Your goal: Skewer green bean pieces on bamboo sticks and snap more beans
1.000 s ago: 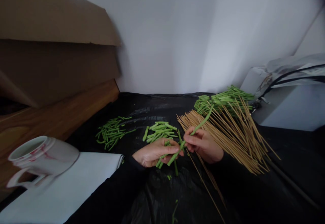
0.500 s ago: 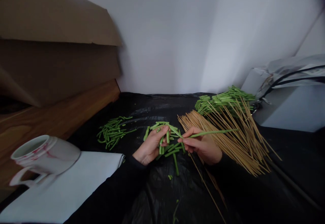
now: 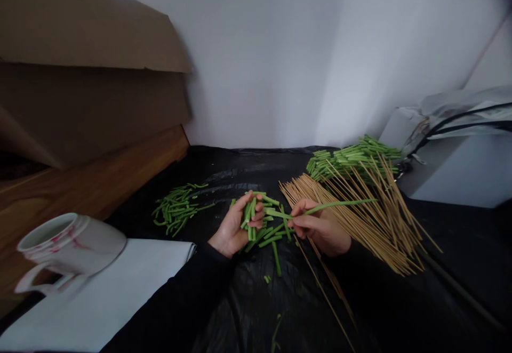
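Note:
My left hand is curled around several short cut pieces of garlic scape, palm turned up. In my right hand, thumb and fingertips pinch a long garlic scape. Its thin end points right over the sticks, and its thicker end reaches left towards my left hand. Beneath and between the hands lie more cut green pieces on a black plastic sheet. A fan of thin bamboo skewers spreads beside and behind my right hand.
Behind the skewers sits a heap of neatly lined-up green pieces. A loose pile of thin green tips lies at left. A white mug stands on a white sheet. Cardboard and a pale box flank the area.
My left thumb and fingers have drawn away from the scape's thick end and folded over the cut pieces. My right hand has shifted slightly right, still holding the long scape.

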The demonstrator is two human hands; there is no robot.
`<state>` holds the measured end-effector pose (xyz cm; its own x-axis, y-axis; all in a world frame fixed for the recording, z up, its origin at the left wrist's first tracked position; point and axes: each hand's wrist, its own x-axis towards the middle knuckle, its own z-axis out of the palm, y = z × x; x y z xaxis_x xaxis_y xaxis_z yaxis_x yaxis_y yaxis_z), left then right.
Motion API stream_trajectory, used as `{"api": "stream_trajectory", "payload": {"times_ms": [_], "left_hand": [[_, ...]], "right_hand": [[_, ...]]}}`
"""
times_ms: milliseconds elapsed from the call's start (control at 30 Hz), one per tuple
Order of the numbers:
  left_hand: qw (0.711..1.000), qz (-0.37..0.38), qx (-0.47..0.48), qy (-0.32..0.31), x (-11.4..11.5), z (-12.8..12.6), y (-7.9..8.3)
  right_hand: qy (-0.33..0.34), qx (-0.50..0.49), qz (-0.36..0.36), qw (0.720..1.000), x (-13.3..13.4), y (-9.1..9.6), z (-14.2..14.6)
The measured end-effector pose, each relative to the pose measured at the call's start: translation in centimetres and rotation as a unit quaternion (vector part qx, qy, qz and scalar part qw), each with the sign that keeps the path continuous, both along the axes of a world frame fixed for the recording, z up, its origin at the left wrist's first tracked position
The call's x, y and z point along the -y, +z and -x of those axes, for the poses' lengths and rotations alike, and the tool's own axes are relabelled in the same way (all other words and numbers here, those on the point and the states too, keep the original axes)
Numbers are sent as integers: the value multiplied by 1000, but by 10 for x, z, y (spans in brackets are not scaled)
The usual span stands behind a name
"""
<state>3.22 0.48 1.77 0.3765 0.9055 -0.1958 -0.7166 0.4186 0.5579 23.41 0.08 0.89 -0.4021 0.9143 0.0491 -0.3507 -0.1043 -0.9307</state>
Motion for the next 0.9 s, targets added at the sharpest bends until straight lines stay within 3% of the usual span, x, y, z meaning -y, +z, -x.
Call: {"api": "stream_trajectory", "payload": {"times_ms": [300,600,900], "left_hand": [[979,-70,-190,-38,12,-10,0],[962,-134,-229,-60,11,-8,0],[973,-148,-169,-47,14,-12,4]], "right_hand": [[2,-13,17,1000,-1,1,-2],[-64,-17,2,998,-7,-1,-5],[-42,-6,46,998,-7,-6,-1]]}}
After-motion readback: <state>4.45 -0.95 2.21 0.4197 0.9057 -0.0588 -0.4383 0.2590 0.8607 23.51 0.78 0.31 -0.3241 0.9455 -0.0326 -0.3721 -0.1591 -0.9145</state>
